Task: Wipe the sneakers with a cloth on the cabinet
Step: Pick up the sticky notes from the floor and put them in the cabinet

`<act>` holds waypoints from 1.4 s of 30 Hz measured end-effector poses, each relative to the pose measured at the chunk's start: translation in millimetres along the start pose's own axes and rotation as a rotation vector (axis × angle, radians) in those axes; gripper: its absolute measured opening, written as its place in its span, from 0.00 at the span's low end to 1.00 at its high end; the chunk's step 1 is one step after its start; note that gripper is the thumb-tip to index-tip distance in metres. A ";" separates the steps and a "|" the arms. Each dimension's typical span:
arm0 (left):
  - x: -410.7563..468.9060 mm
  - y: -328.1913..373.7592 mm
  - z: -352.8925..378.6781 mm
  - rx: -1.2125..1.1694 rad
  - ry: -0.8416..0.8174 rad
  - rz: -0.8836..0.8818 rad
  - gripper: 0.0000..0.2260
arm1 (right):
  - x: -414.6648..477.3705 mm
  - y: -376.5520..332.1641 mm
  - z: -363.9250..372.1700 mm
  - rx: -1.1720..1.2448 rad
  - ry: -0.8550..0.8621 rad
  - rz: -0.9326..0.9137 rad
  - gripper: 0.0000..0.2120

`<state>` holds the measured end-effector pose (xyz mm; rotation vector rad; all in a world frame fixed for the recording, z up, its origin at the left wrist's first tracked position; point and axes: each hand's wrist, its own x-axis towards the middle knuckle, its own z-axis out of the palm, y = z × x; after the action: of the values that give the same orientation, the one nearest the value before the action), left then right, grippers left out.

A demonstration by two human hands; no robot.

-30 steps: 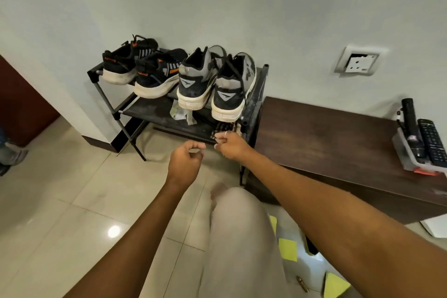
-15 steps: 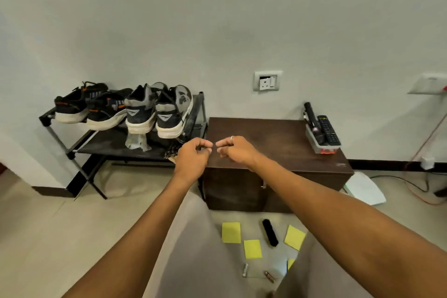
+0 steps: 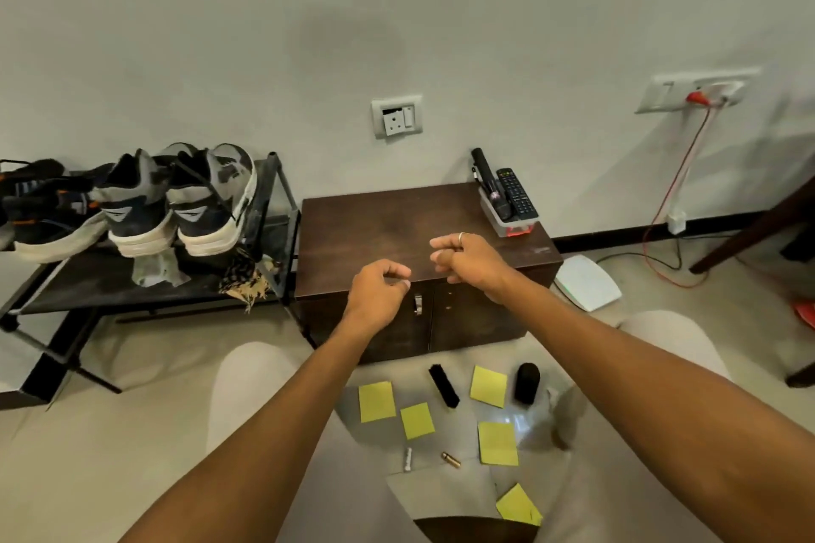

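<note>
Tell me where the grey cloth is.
Head view, left side: the grey cloth lies on the black shoe rack, right beneath the heels of the grey sneakers.

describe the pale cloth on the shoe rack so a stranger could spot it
Find the black shoe rack left of the brown cabinet. On its shelf, just below the heels of the grey sneakers, lies a crumpled pale grey cloth. The rag beside it is brown and speckled, with frayed edges.
</note>
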<state>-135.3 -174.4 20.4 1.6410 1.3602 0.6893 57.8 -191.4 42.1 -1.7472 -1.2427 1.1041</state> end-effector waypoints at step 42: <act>4.7 -114.5 111.6 0.173 -0.252 -0.776 0.38 | 77.3 111.2 13.0 -0.109 -0.232 0.101 0.18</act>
<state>-95.2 -197.6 -132.7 1.1232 1.7264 -0.0909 97.5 -147.8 -80.5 -1.8188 -1.3890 1.3512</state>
